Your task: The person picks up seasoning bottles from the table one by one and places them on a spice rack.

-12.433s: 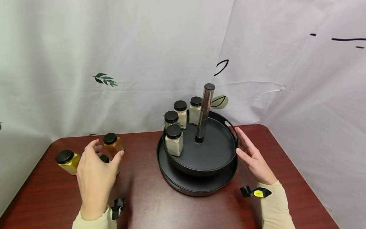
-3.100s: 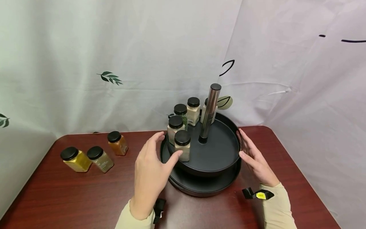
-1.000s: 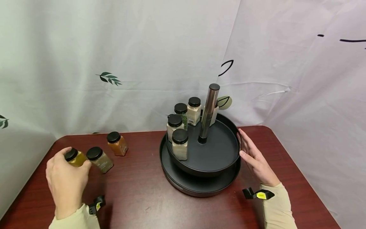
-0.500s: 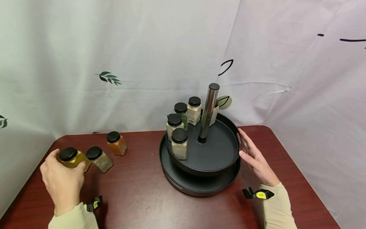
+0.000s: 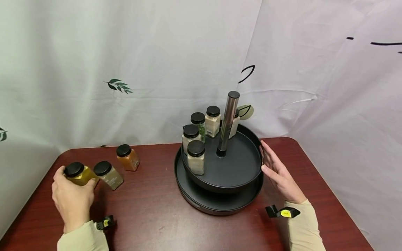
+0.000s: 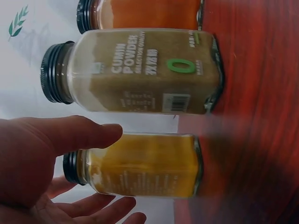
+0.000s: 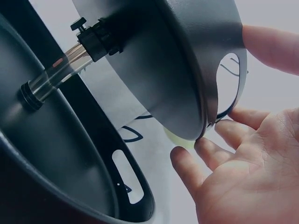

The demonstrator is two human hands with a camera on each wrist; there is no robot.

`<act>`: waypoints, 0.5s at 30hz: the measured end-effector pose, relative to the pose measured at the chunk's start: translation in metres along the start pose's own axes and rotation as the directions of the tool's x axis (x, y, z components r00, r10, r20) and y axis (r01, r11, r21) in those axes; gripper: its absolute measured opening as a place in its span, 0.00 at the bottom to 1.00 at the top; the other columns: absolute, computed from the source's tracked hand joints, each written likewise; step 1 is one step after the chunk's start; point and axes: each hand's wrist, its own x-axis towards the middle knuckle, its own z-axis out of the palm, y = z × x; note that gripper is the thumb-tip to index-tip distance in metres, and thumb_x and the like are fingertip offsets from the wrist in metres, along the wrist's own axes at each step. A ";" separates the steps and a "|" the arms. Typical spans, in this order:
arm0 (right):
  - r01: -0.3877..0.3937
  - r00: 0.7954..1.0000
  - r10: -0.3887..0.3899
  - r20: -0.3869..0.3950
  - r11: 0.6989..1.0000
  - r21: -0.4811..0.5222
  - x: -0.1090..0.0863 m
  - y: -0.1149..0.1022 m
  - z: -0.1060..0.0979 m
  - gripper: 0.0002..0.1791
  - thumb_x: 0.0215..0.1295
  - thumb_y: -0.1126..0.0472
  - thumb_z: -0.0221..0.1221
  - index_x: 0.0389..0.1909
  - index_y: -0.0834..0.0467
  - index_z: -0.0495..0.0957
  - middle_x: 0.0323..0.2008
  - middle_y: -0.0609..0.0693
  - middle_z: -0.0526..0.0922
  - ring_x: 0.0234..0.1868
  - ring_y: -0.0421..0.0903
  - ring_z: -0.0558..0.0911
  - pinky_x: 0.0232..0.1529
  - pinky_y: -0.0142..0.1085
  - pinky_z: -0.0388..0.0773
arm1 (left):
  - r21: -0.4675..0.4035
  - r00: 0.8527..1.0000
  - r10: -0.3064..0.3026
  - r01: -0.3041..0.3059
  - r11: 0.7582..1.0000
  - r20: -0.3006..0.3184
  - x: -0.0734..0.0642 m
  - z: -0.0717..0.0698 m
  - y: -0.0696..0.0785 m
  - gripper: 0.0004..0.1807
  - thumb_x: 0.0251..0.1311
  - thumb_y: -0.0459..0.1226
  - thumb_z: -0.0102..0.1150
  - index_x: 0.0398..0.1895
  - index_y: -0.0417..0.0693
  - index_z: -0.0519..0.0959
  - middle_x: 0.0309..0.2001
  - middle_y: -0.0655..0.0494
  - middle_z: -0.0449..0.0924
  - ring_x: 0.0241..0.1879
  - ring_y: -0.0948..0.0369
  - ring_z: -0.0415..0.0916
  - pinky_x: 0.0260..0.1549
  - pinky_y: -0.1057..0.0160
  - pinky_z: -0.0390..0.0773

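My left hand (image 5: 73, 200) curves round a yellow spice jar (image 5: 83, 176) standing on the table. In the left wrist view its thumb (image 6: 112, 133) overlaps the jar's side, with the other fingers along the far side. Right beside it stands a cumin powder jar (image 6: 145, 70), and an orange spice jar (image 5: 129, 160) is beyond. My right hand (image 5: 281, 177) rests at the right rim of the upper black tray (image 5: 238, 174). In the right wrist view its thumb touches the outer wall and the fingertips lie by the handle cutout (image 7: 228, 86).
Several black-lidded spice jars, such as a pale one (image 5: 196, 162) at the front, stand along the upper tray's left and back. A metal post (image 5: 227, 125) rises from its middle. The lower tray (image 5: 216, 205) sits on the table (image 5: 141, 216), with a white curtain (image 5: 157, 69) behind.
Since the oldest frame, one more jar stands on the upper tray and the jars there have shifted round. My left hand has moved from the tray leftward to the yellow jar. My right hand stays put.
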 end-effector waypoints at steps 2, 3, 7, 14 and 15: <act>-0.004 1.000 0.004 -0.003 1.000 -0.003 0.000 0.001 0.000 0.37 0.76 0.76 0.40 0.80 0.62 0.36 0.81 0.57 0.33 0.80 0.45 0.35 0.72 0.25 0.49 | -0.012 1.000 -0.004 0.004 1.000 -0.005 0.001 0.000 -0.002 0.48 0.58 0.32 0.64 0.79 0.42 0.49 0.70 0.28 0.58 0.71 0.32 0.53 0.70 0.39 0.51; -0.007 1.000 0.007 -0.004 1.000 -0.004 0.000 0.001 -0.001 0.37 0.76 0.76 0.40 0.80 0.62 0.36 0.81 0.57 0.33 0.80 0.45 0.35 0.72 0.25 0.49 | -0.018 1.000 -0.006 0.006 1.000 -0.008 0.002 0.000 -0.004 0.48 0.58 0.32 0.64 0.79 0.42 0.49 0.71 0.29 0.59 0.71 0.33 0.53 0.70 0.39 0.51; -0.015 1.000 0.014 -0.008 1.000 -0.010 0.000 0.002 -0.001 0.38 0.76 0.76 0.40 0.80 0.62 0.36 0.81 0.57 0.33 0.80 0.45 0.35 0.72 0.25 0.48 | -0.022 1.000 -0.018 0.018 1.000 0.000 0.006 -0.001 -0.010 0.46 0.60 0.33 0.63 0.79 0.41 0.49 0.71 0.30 0.60 0.71 0.34 0.54 0.71 0.40 0.49; -0.021 1.000 0.021 -0.011 1.000 -0.008 0.000 0.003 -0.002 0.39 0.74 0.77 0.41 0.80 0.61 0.36 0.81 0.57 0.32 0.80 0.45 0.35 0.73 0.25 0.48 | 0.014 0.998 -0.037 0.036 0.999 0.044 0.011 0.001 -0.017 0.43 0.64 0.36 0.62 0.78 0.38 0.52 0.70 0.29 0.63 0.68 0.31 0.57 0.69 0.39 0.53; -0.022 1.000 0.022 -0.012 1.000 -0.008 0.000 0.003 -0.003 0.39 0.74 0.77 0.41 0.80 0.61 0.36 0.81 0.57 0.32 0.80 0.45 0.35 0.73 0.26 0.48 | 0.016 0.998 -0.040 0.039 0.999 0.048 0.011 0.002 -0.018 0.42 0.64 0.36 0.61 0.78 0.37 0.53 0.69 0.28 0.63 0.68 0.31 0.57 0.69 0.39 0.53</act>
